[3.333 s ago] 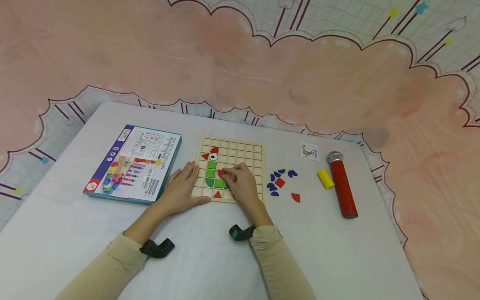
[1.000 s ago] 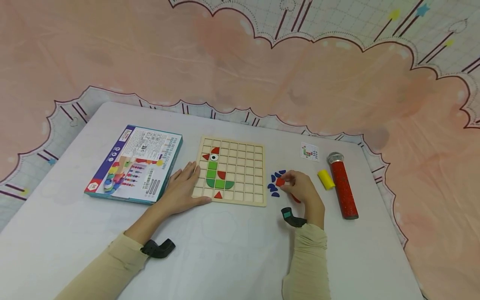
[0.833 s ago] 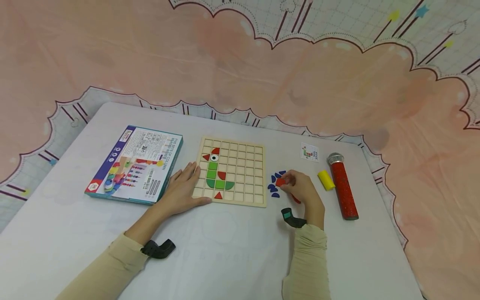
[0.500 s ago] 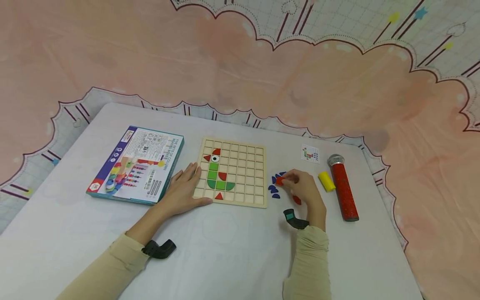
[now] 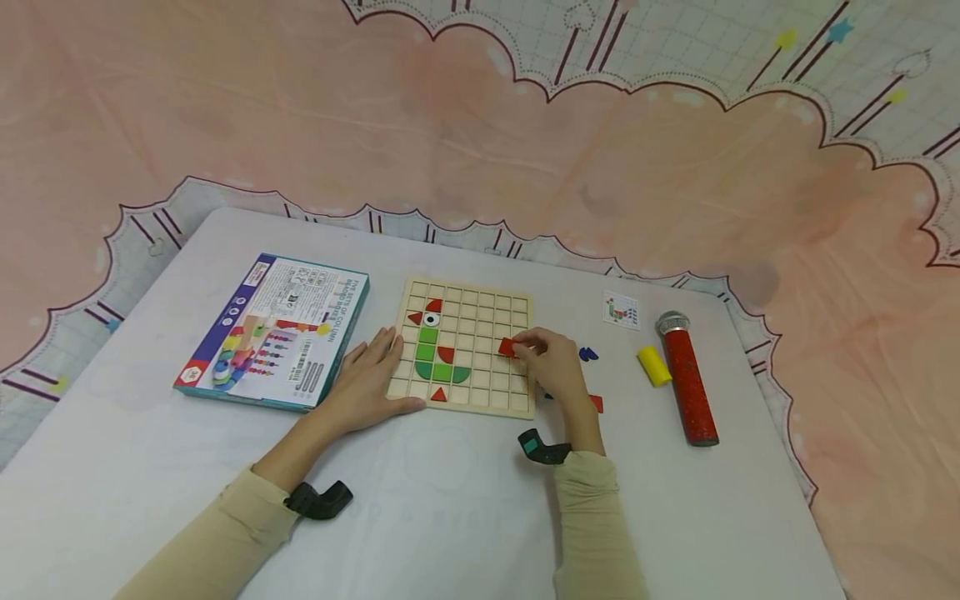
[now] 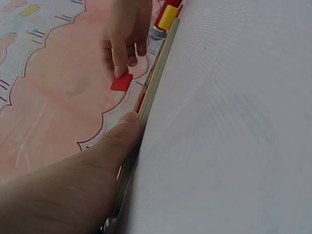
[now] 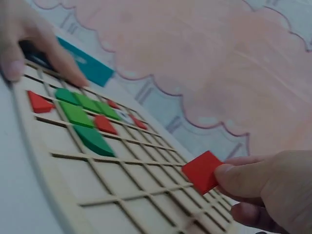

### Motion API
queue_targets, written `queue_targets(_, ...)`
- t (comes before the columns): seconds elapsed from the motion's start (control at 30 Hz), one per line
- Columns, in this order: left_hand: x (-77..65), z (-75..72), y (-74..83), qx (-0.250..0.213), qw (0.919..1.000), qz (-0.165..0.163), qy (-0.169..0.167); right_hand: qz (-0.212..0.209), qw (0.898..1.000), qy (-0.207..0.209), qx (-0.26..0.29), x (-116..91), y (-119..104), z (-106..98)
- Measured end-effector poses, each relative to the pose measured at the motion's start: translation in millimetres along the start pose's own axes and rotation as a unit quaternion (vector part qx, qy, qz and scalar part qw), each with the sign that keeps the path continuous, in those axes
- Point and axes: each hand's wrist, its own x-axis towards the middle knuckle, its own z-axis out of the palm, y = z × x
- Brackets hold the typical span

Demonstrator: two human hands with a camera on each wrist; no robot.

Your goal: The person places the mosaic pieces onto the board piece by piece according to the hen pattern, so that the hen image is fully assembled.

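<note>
Grid board [image 5: 480, 354] matt pale wood. Red square [image 7: 201, 171] smooth, maybe painted wood, view blurry. Microphone [image 5: 688, 383] at right: metallic head.

The left hand [image 5: 362, 382] lies outstretched; the right hand [image 5: 557, 367] pinches.

The right wrist [image 5: 586, 427] partly hides a loose red piece [image 5: 597, 403]; the card's print [image 5: 621, 311] is illegible.

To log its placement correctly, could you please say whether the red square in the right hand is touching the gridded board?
Apart: the left wrist view shows the red square clear of the gridded board, with backdrop visible between them.
</note>
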Motion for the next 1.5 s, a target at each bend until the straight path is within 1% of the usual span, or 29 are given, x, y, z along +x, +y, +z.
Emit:
queue_targets(0.1, -0.3, -0.2, 0.1, 0.001, 1.0, 0.0, 0.0, -0.005, 1.0, 0.005, 0.004, -1, -9, 15)
queue_targets(0.23, -0.8, -0.2, -0.1, 0.0, 1.0, 0.0, 0.0, -0.017, 1.0, 0.001, 0.013, -2, -16, 30)
queue_targets(0.33, -1.1, -0.3, 0.2, -0.004, 1.0, 0.001, 0.001, -0.016, 1.0, -0.002, 0.025, -4, -19, 37)
queue_targets(0.43, -1.0, -0.6, 0.9, -0.007, 1.0, 0.001, 0.002, -0.021, 1.0, 0.002, 0.022, -4, -21, 42)
queue_targets(0.57, -0.7, -0.8, 1.6, -0.005, 1.0, -0.001, 0.002, -0.032, 0.999, 0.008, 0.007, -3, -22, 46)
queue_targets(0.97, -0.4, -0.6, 1.9, -0.001, 1.0, -0.002, 0.002, -0.05, 0.999, 0.003, -0.006, -4, -25, 51)
queue_targets(1.3, 0.6, -0.3, 1.0, 0.001, 1.0, -0.002, 0.002, -0.05, 0.999, -0.011, -0.016, -3, -24, 52)
queue_targets(1.5, 0.2, -0.4, 1.4, -0.001, 1.0, -0.003, 0.003, -0.055, 0.998, -0.012, -0.029, -4, -22, 54)
